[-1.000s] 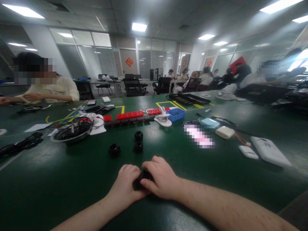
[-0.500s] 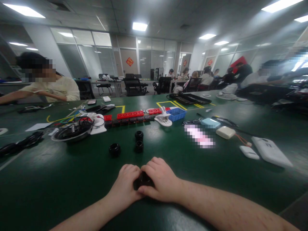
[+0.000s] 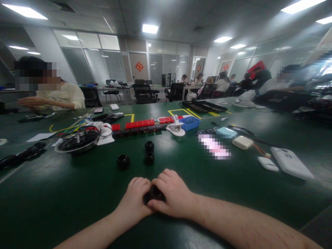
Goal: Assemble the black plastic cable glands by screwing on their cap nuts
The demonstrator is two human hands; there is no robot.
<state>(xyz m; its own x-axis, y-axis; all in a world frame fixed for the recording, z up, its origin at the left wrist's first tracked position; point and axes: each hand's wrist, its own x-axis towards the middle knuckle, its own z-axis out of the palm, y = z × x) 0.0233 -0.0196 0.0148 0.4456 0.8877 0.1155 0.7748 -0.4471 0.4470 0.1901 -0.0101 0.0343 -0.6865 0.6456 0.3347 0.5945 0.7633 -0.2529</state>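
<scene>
Head view, held piece: a dark, round, hollow-topped piece (image 3: 156,194) sits between the two hands, low over the near part of the green tabletop (image 3: 212,193); whether its base touches the table is hidden.
Left hand: the left hand (image 3: 136,197) grasps the piece from its left side, fingers bent around it, the fingertips mostly out of sight.
Right hand: the right hand (image 3: 173,193) grasps the same piece from the right, fingers curled over its far side and thumb across the near side.
Black rings: three glossy black ring-shaped pieces stand beyond the hands, a left ring (image 3: 122,161), a far ring (image 3: 149,145) and a near ring (image 3: 149,158), the last two close together in line.
Progress: one piece is in hand and not set down; the three rings stand apart from it, out of both hands. Whether anything has been done to them cannot be told.
Farther back: a red slotted strip (image 3: 140,123), a white clamp (image 3: 176,128) and, just beside it, a blue plastic basket (image 3: 191,122).
</scene>
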